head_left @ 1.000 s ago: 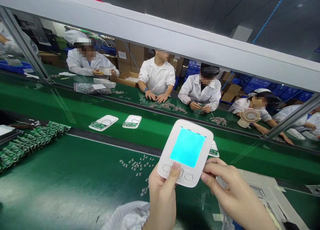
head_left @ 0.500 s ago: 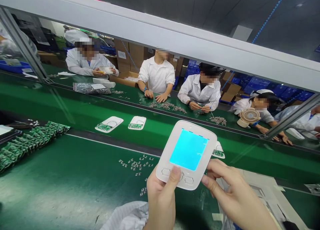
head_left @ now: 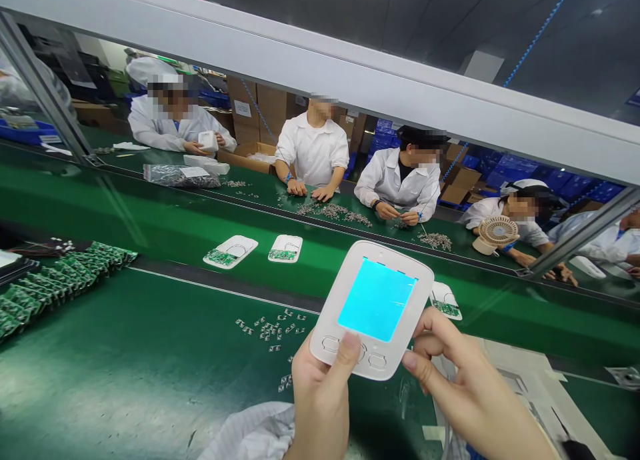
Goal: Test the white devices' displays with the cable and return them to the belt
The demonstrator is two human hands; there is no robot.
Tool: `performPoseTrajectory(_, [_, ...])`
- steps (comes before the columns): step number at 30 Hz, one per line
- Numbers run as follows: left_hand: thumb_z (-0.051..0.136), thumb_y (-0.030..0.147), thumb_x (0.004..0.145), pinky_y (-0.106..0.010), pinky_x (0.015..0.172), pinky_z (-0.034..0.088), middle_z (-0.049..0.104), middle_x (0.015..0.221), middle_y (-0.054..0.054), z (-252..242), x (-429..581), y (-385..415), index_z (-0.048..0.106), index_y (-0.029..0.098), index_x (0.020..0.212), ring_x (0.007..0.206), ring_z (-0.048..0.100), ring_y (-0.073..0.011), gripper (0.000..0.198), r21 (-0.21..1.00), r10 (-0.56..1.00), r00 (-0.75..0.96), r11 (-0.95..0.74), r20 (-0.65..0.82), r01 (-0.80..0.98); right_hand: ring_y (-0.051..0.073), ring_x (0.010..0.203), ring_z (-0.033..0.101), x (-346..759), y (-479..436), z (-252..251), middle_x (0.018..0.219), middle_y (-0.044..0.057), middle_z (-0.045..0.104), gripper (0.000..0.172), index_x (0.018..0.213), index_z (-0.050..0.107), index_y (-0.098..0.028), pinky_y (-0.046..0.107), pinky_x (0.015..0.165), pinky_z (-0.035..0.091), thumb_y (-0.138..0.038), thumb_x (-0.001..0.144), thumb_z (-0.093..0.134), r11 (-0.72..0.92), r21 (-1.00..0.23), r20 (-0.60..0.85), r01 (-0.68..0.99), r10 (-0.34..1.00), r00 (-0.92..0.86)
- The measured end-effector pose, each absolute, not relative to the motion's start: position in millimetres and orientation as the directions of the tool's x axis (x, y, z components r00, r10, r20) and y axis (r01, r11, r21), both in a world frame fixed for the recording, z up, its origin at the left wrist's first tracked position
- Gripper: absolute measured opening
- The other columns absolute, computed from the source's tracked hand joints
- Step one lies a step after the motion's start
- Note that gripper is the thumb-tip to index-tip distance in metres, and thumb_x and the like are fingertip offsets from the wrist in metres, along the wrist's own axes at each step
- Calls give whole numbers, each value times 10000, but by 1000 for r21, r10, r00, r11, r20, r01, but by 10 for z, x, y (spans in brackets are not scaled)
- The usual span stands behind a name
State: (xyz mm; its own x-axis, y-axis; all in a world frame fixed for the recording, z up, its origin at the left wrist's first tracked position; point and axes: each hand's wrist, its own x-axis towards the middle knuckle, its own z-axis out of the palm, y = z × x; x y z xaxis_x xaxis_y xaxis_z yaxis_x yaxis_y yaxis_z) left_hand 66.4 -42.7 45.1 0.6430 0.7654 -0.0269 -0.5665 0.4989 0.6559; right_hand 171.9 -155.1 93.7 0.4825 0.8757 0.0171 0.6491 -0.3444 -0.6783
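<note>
I hold up a white device front cover (head_left: 373, 310) with a cyan film over its screen window and oval buttons along its lower edge. My left hand (head_left: 320, 397) grips its lower edge from below, thumb pressed on the buttons. My right hand (head_left: 463, 380) is curled at the cover's lower right corner, fingertips touching its edge. Small metal clips (head_left: 273, 330) lie scattered on the green bench just left of my hands.
Two open white shells with circuit boards (head_left: 231, 252) (head_left: 285, 248) and a third (head_left: 446, 301) lie on the green conveyor. Green circuit boards (head_left: 55, 277) are stacked at the left. A white tray (head_left: 525, 387) sits at right. People in white coats (head_left: 314, 152) work across the line; a small fan (head_left: 495, 237) stands there.
The shells on the conveyor have drifted to the right. The cover has tilted slightly and my right fingers have curled closer round its corner.
</note>
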Motion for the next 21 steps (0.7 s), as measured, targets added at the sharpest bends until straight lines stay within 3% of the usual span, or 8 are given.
performPoseTrajectory(4, [743, 405, 762, -366, 786, 554, 719, 983, -130, 455, 664, -388, 680, 148, 1145, 946, 657, -300, 466, 685, 753, 657, 484, -10, -544, 203, 836, 585, 1750, -1564, 923, 785, -17, 586, 93, 970, 492, -288, 327, 684, 469, -359, 957, 433, -332, -681, 33, 653, 877, 480])
performPoseTrajectory(7, [728, 382, 782, -360, 808, 548, 718, 987, -123, 482, 675, -322, 682, 150, 1141, 954, 655, -287, 429, 730, 729, 683, 442, 47, -522, 199, 894, 610, 1777, -1549, 915, 905, 4, 635, 86, 971, 554, -284, 294, 678, 494, -349, 929, 517, -249, -699, 198, 671, 833, 516])
performPoseTrajectory(10, [721, 380, 789, -343, 790, 554, 715, 997, -121, 488, 681, -272, 686, 152, 1132, 942, 658, -277, 414, 775, 732, 677, 382, 78, -503, 205, 1047, 588, 1756, -1501, 904, 1073, 16, 637, 45, 919, 582, -272, 298, 789, 502, -296, 887, 602, -129, -713, 511, 689, 576, 638])
performPoseTrajectory(13, [704, 391, 802, -324, 747, 557, 710, 1005, -125, 457, 679, -260, 696, 146, 1109, 920, 661, -273, 393, 816, 739, 664, 312, 113, -486, 239, 1099, 585, 1683, -1433, 905, 1096, 38, 655, 67, 851, 574, -240, 363, 850, 506, -238, 860, 641, -15, -749, 619, 662, 339, 708])
performPoseTrajectory(18, [665, 373, 843, -293, 716, 551, 695, 1043, -99, 396, 680, -268, 694, 172, 1099, 908, 653, -244, 327, 861, 737, 653, 206, 177, -466, 258, 1006, 637, 1589, -1347, 939, 976, 65, 690, 124, 788, 571, -186, 534, 993, 432, -122, 799, 677, 33, -613, 786, 790, 129, 605])
performPoseTrajectory(21, [658, 359, 853, -269, 706, 537, 698, 1009, -84, 385, 695, -268, 691, 178, 1090, 917, 645, -229, 300, 865, 736, 653, 197, 181, -462, 202, 889, 672, 1589, -1341, 928, 878, 35, 704, 139, 793, 570, -177, 536, 1060, 388, -84, 787, 673, -9, -552, 822, 834, 160, 546])
